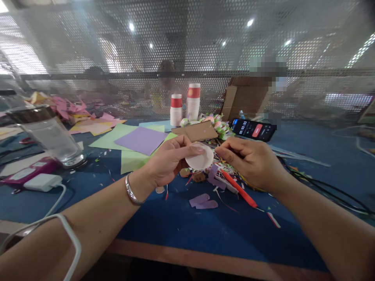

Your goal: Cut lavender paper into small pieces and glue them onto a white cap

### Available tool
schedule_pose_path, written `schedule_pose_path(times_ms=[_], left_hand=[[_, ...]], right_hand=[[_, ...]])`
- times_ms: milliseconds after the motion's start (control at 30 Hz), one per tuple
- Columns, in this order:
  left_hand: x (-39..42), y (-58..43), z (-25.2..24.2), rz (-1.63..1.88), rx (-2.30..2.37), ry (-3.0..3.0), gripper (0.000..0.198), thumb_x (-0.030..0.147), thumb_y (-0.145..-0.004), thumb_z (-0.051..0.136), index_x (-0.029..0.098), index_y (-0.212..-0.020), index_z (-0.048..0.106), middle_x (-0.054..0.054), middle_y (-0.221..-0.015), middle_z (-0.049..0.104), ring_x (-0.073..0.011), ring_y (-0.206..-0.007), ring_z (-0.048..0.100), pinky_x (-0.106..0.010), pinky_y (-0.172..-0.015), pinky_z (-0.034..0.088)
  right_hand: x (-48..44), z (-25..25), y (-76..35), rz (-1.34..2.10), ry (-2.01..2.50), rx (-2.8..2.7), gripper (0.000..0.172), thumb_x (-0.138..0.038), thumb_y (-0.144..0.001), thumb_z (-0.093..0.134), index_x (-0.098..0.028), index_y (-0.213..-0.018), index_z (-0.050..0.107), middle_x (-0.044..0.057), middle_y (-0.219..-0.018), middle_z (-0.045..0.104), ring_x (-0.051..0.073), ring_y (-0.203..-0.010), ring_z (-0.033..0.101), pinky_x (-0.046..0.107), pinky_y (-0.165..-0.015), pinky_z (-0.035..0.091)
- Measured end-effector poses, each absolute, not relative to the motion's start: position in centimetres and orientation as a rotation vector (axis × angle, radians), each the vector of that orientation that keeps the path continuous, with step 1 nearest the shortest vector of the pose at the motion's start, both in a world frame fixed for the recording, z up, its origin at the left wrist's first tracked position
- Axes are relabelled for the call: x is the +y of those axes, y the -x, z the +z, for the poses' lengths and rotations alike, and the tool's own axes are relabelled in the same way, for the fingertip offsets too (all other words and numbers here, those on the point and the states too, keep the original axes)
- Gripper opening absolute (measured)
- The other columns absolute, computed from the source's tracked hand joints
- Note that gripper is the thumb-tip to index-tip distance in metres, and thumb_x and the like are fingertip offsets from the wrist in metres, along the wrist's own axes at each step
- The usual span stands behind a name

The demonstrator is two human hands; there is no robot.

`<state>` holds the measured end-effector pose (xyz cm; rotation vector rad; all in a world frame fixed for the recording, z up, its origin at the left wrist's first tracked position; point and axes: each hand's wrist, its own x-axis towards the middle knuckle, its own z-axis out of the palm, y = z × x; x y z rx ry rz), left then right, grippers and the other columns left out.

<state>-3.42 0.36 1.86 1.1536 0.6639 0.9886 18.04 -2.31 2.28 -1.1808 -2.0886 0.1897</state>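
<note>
My left hand (170,160) pinches a small white paper disc (202,158) between thumb and fingers, held just above the blue table (181,222). A silver bangle sits on that wrist. My right hand (252,160) is closed beside the disc, its fingertips pinched near the disc's right edge; what it grips is too small to make out. Below the hands lie purple paper scraps (203,201), a red pen-like tool (238,189) and thin paper strips.
Green and purple paper sheets (140,140) lie to the left, a glass jar (51,134) and white charger (42,181) farther left. Red-white paper cups (186,103), a cardboard piece (196,130), paper flowers and a phone (253,129) stand behind. Black cables run at right. A mesh screen rises behind.
</note>
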Motion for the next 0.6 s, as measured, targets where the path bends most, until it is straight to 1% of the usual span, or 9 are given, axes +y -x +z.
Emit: schedule_pose_path(times_ms=[167, 333, 500, 600], left_hand=[[0.39, 3.33, 1.71, 1.051, 0.677, -1.163, 0.036, 0.021, -0.071, 0.082, 0.017, -0.069, 0.047, 0.004, -0.063, 0.057, -0.0073, -0.057, 0.056, -0.019, -0.052, 0.043], [0.31, 3.18, 1.70, 1.041, 0.643, -1.159, 0.036, 0.021, -0.072, 0.083, 0.018, -0.071, 0.047, 0.004, -0.064, 0.059, -0.0070, -0.054, 0.056, -0.020, -0.052, 0.043], [0.22, 3.07, 1.61, 1.043, 0.630, -1.187, 0.034, 0.020, -0.074, 0.082, 0.017, -0.071, 0.048, 0.005, -0.062, 0.058, -0.0058, -0.053, 0.055, -0.019, -0.051, 0.042], [0.24, 3.05, 1.54, 1.068, 0.632, -1.217, 0.034, 0.019, -0.074, 0.082, 0.016, -0.070, 0.048, 0.005, -0.062, 0.058, -0.0052, -0.053, 0.055, -0.018, -0.052, 0.041]], right_hand=[[-2.20, 2.27, -18.01, 0.176, 1.199, -2.075, 0.040, -0.052, -0.098, 0.051, -0.021, -0.075, 0.060, -0.003, -0.061, 0.053, 0.012, -0.056, 0.045, 0.026, -0.053, 0.036], [-2.23, 2.35, -18.01, 0.190, 1.201, -2.091, 0.040, -0.054, -0.098, 0.051, -0.021, -0.076, 0.061, -0.001, -0.064, 0.055, 0.012, -0.058, 0.047, 0.027, -0.055, 0.037], [-2.33, 2.31, -17.94, 0.217, 1.201, -2.108, 0.039, -0.052, -0.098, 0.050, -0.021, -0.078, 0.061, -0.001, -0.065, 0.057, 0.013, -0.060, 0.050, 0.028, -0.056, 0.037], [-2.38, 2.33, -17.94, 0.203, 1.198, -2.119, 0.038, -0.051, -0.098, 0.051, -0.020, -0.078, 0.061, -0.001, -0.064, 0.056, 0.013, -0.058, 0.048, 0.028, -0.055, 0.036]])
